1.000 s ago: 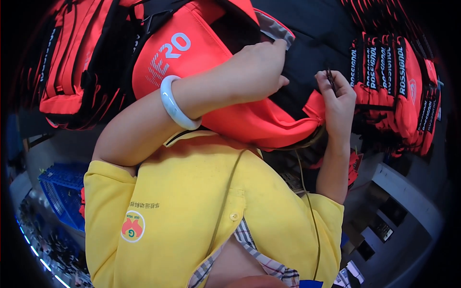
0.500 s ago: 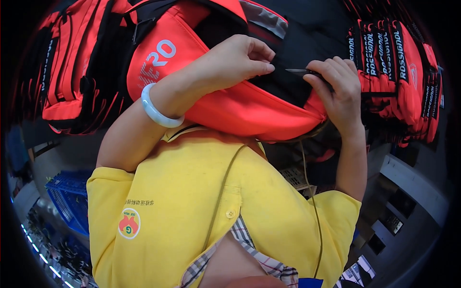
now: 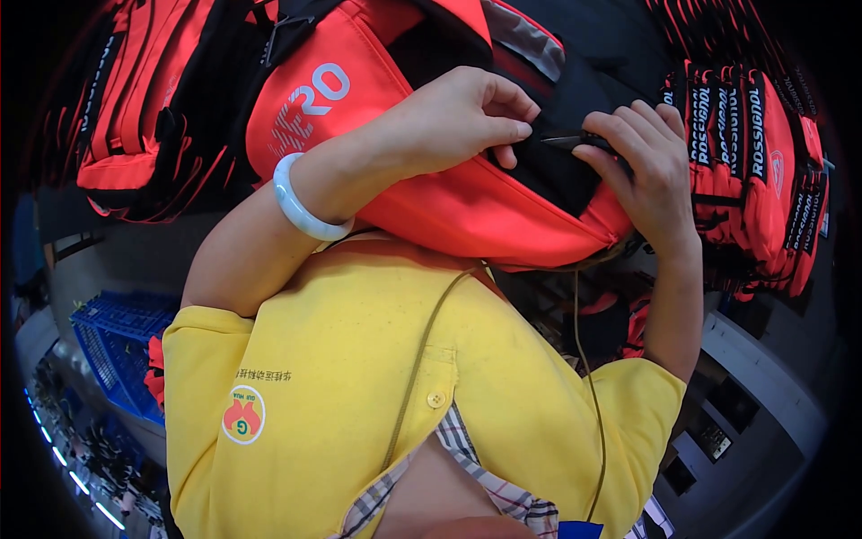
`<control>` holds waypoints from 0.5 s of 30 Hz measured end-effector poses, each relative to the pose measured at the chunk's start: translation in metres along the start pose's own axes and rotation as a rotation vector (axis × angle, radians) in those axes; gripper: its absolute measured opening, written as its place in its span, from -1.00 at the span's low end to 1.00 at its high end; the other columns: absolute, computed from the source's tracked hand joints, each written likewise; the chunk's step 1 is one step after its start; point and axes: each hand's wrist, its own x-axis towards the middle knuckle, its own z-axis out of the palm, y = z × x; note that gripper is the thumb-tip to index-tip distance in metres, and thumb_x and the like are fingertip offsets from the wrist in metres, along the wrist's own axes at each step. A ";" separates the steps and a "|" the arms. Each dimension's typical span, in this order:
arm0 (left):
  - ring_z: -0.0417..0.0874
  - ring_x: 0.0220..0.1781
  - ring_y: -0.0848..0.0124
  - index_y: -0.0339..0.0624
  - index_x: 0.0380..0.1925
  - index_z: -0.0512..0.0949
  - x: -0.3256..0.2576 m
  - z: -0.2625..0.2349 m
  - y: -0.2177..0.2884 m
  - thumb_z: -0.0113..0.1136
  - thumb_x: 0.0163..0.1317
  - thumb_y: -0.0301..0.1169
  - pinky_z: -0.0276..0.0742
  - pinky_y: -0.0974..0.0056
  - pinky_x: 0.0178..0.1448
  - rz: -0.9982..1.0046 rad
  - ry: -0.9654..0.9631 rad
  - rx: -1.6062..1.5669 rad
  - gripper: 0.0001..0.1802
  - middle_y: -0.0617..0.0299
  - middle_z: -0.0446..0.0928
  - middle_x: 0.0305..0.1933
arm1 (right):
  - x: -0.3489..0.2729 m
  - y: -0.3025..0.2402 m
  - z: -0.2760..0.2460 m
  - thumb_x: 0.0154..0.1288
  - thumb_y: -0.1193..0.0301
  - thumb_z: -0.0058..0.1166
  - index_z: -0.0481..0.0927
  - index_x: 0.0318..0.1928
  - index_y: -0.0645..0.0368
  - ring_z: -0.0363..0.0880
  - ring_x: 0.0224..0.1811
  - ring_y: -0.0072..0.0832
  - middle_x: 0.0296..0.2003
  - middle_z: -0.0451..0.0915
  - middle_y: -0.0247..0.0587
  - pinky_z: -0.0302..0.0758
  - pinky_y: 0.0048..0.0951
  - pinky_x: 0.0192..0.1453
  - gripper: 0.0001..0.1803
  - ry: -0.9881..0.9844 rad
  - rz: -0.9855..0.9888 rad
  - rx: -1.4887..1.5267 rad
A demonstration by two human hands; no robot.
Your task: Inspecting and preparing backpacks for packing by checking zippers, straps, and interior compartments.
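Observation:
In front of my chest lies a red and black bag (image 3: pixel 476 216) with pale lettering on its red panel. Above its dark part, my left hand (image 3: pixel 476 121) is closed, thumb and fingertips drawn together. Anything between those fingertips is too small to make out. My right hand (image 3: pixel 642 166) grips small thread snips (image 3: pixel 564 141), their pointed metal blades aimed left at my left thumb. A narrow gap separates the blade tip from the thumb. The handle is mostly hidden inside my right fingers.
More red and black bags (image 3: pixel 126 135) stand at the left. At the right, several similar bags (image 3: pixel 763 171) are stacked in a row. A blue plastic crate (image 3: pixel 117 350) sits low on the left. A thin olive cord (image 3: pixel 584 332) hangs down over my yellow shirt.
Both hands and the bag appear slightly farther right in view. The blade tip and my left thumb are a little closer together. Another left fingertip now shows below the thumb.

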 end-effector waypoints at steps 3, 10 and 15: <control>0.59 -0.42 0.56 -0.40 -0.04 0.55 -0.001 0.003 0.003 0.19 0.31 -0.45 0.53 0.48 -0.23 -0.033 0.016 0.009 -0.72 0.26 0.60 -0.32 | -0.001 0.000 0.002 0.12 0.30 0.29 0.55 -0.29 0.11 0.44 -0.40 -0.40 -0.48 0.48 -0.35 0.27 -0.39 -0.19 -0.77 0.025 -0.015 -0.004; 0.59 -0.42 0.58 -0.36 -0.09 0.55 0.000 0.010 0.003 0.29 0.27 -0.39 0.53 0.49 -0.29 -0.010 0.036 0.039 -0.70 0.28 0.60 -0.33 | -0.003 -0.003 0.001 0.13 0.29 0.29 0.55 -0.32 0.09 0.44 -0.41 -0.42 -0.51 0.46 -0.37 0.27 -0.39 -0.20 -0.78 0.024 -0.005 -0.040; 0.52 -0.45 0.63 -0.24 -0.16 0.51 -0.006 0.018 0.014 0.30 0.25 -0.42 0.49 0.51 -0.33 0.034 0.170 0.111 -0.77 0.35 0.52 -0.46 | -0.006 -0.002 0.002 0.12 0.28 0.29 0.54 -0.34 0.08 0.43 -0.43 -0.44 -0.53 0.46 -0.40 0.26 -0.39 -0.22 -0.78 0.062 0.022 -0.035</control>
